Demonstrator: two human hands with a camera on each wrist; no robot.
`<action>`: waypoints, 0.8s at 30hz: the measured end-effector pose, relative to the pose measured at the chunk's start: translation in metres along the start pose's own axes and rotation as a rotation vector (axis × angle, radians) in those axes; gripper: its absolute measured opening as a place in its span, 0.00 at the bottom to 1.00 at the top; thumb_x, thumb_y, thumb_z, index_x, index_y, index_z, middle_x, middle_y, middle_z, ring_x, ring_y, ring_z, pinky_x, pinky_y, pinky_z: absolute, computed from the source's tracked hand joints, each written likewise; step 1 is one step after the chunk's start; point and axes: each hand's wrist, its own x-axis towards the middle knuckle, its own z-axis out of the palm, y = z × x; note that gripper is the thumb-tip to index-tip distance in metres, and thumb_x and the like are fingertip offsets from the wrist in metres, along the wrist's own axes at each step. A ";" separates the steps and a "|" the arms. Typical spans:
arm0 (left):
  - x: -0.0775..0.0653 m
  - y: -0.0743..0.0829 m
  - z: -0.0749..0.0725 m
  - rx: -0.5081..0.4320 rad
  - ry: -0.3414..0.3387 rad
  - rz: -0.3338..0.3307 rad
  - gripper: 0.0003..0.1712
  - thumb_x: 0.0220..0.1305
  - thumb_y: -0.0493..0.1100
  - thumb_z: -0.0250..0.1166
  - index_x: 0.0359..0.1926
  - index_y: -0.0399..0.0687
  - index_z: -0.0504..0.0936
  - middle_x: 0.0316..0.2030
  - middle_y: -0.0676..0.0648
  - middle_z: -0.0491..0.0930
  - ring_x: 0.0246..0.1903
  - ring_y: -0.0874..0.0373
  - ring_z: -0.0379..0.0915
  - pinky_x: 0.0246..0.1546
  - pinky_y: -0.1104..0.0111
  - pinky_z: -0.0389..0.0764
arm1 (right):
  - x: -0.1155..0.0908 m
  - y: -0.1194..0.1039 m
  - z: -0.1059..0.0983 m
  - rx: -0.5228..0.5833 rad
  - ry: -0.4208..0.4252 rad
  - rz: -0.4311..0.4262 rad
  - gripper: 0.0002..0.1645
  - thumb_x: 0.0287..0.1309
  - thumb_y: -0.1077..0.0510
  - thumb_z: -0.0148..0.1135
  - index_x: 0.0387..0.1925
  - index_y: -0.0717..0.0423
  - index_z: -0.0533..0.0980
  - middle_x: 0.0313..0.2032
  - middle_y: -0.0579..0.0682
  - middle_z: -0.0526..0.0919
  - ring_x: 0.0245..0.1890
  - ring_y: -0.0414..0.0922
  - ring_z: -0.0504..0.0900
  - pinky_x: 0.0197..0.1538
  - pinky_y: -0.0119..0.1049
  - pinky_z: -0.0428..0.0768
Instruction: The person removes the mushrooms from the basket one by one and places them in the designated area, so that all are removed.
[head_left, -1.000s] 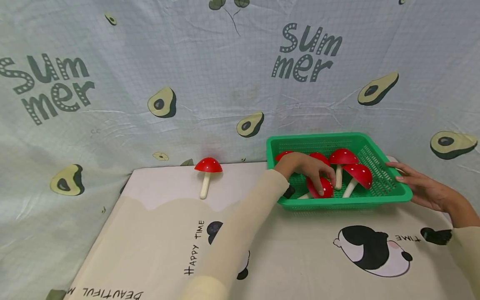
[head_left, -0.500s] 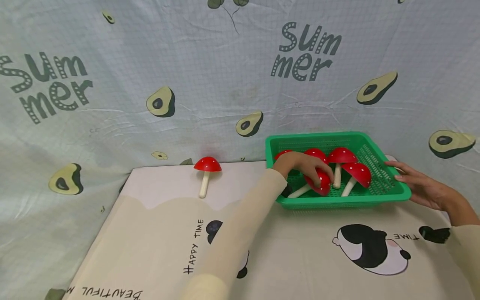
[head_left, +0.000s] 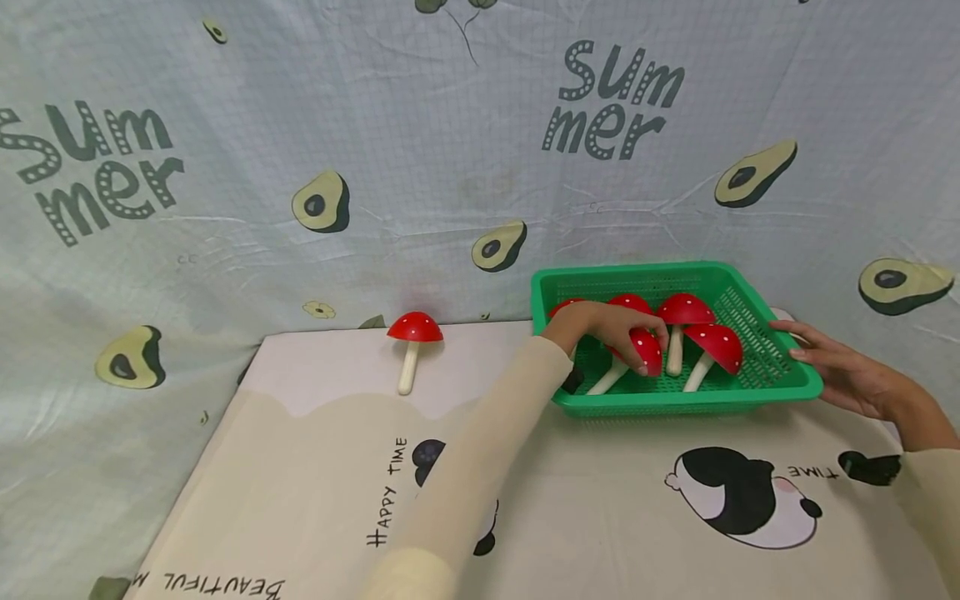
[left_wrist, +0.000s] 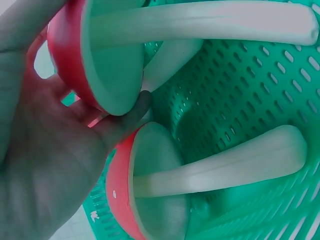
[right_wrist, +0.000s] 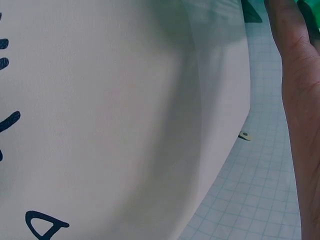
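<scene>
My left hand [head_left: 611, 325] reaches into a green plastic basket [head_left: 652, 400] and grips a toy mushroom [head_left: 647, 348] by its red, white-dotted cap. In the left wrist view, the fingers and thumb curl round that cap [left_wrist: 112, 75], and its pale stem points right. Another mushroom [left_wrist: 220, 175] lies just below it there. Several more mushrooms [head_left: 684, 310] lie in the basket, some partly behind the left hand. At the basket's right end, my right hand [head_left: 858, 375] holds the rim; the right wrist view shows only the hand's edge [right_wrist: 300, 60].
A single red-capped mushroom [head_left: 415, 327] lies apart at the back of the table, left of the basket. A printed pale cloth [head_left: 315, 467] covers the table. Behind it hangs a curtain [head_left: 420, 150] with avocado prints, touching the table's back edge.
The mushroom in my left hand has risen slightly and tilted, so more of its stem shows. My right hand has stayed on the basket rim.
</scene>
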 end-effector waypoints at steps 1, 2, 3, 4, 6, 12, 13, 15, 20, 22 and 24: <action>0.000 0.000 0.000 0.011 0.000 0.005 0.27 0.64 0.49 0.71 0.61 0.58 0.72 0.58 0.55 0.70 0.57 0.65 0.61 0.48 0.73 0.79 | 0.000 0.000 0.000 -0.005 -0.001 -0.002 0.29 0.79 0.65 0.33 0.70 0.31 0.58 0.57 0.40 0.72 0.50 0.46 0.84 0.51 0.42 0.85; 0.000 0.000 0.000 0.027 -0.001 0.010 0.27 0.64 0.50 0.71 0.62 0.58 0.73 0.59 0.55 0.69 0.57 0.65 0.61 0.48 0.74 0.78 | -0.001 0.000 0.000 -0.008 -0.002 -0.003 0.29 0.79 0.65 0.33 0.70 0.31 0.58 0.57 0.40 0.72 0.50 0.46 0.84 0.51 0.42 0.85; 0.000 -0.001 0.000 0.041 -0.003 0.012 0.28 0.64 0.50 0.71 0.64 0.59 0.73 0.60 0.55 0.69 0.58 0.66 0.60 0.49 0.75 0.77 | -0.001 0.001 0.000 -0.013 -0.002 -0.003 0.29 0.79 0.65 0.33 0.70 0.31 0.58 0.57 0.40 0.72 0.50 0.46 0.84 0.51 0.42 0.85; 0.000 -0.001 -0.001 0.052 -0.005 0.013 0.30 0.64 0.51 0.70 0.66 0.60 0.73 0.61 0.55 0.68 0.59 0.66 0.59 0.50 0.75 0.77 | -0.001 0.001 0.000 -0.017 -0.002 -0.003 0.30 0.79 0.65 0.33 0.70 0.31 0.58 0.57 0.40 0.72 0.50 0.46 0.84 0.51 0.42 0.85; -0.002 0.000 -0.001 0.059 -0.009 0.005 0.32 0.65 0.51 0.70 0.68 0.63 0.73 0.63 0.56 0.67 0.60 0.66 0.58 0.51 0.76 0.76 | -0.002 0.001 0.000 -0.028 0.001 -0.001 0.30 0.79 0.64 0.34 0.70 0.30 0.58 0.57 0.39 0.73 0.50 0.46 0.84 0.51 0.42 0.85; -0.014 0.002 -0.006 -0.050 0.024 0.074 0.32 0.67 0.47 0.67 0.71 0.62 0.73 0.65 0.58 0.67 0.61 0.67 0.59 0.53 0.75 0.76 | -0.001 0.001 0.001 -0.022 -0.013 -0.005 0.30 0.79 0.65 0.33 0.70 0.30 0.57 0.57 0.40 0.73 0.50 0.46 0.85 0.51 0.42 0.85; -0.015 0.002 -0.007 -0.081 0.040 0.094 0.31 0.67 0.46 0.67 0.70 0.61 0.73 0.64 0.57 0.68 0.60 0.67 0.60 0.53 0.75 0.76 | -0.001 0.001 0.001 -0.016 -0.020 -0.007 0.30 0.79 0.65 0.33 0.70 0.30 0.57 0.57 0.40 0.73 0.50 0.46 0.85 0.51 0.42 0.85; -0.019 0.004 -0.009 -0.134 0.082 0.140 0.31 0.67 0.45 0.66 0.70 0.56 0.74 0.64 0.56 0.69 0.60 0.66 0.61 0.53 0.74 0.78 | -0.001 0.000 0.001 -0.006 -0.029 -0.012 0.30 0.79 0.65 0.32 0.70 0.31 0.57 0.57 0.40 0.74 0.50 0.46 0.85 0.51 0.42 0.85; -0.030 0.010 -0.014 -0.181 0.221 0.205 0.29 0.68 0.45 0.65 0.69 0.52 0.74 0.64 0.52 0.69 0.60 0.64 0.63 0.53 0.73 0.78 | -0.001 -0.001 0.001 0.002 -0.027 -0.015 0.30 0.79 0.65 0.33 0.70 0.31 0.58 0.57 0.41 0.74 0.50 0.46 0.85 0.51 0.42 0.85; -0.035 0.011 -0.016 -0.200 0.270 0.202 0.28 0.68 0.45 0.64 0.68 0.52 0.74 0.64 0.52 0.69 0.59 0.63 0.64 0.53 0.73 0.78 | -0.001 0.000 0.001 0.004 -0.024 -0.016 0.30 0.79 0.66 0.33 0.70 0.32 0.58 0.57 0.41 0.74 0.50 0.46 0.85 0.51 0.42 0.85; -0.039 0.011 -0.016 -0.222 0.313 0.188 0.27 0.69 0.45 0.63 0.68 0.53 0.75 0.64 0.53 0.70 0.59 0.64 0.64 0.53 0.73 0.77 | -0.001 0.000 0.001 0.011 -0.025 -0.017 0.30 0.79 0.66 0.32 0.70 0.32 0.58 0.57 0.40 0.74 0.50 0.46 0.85 0.51 0.42 0.85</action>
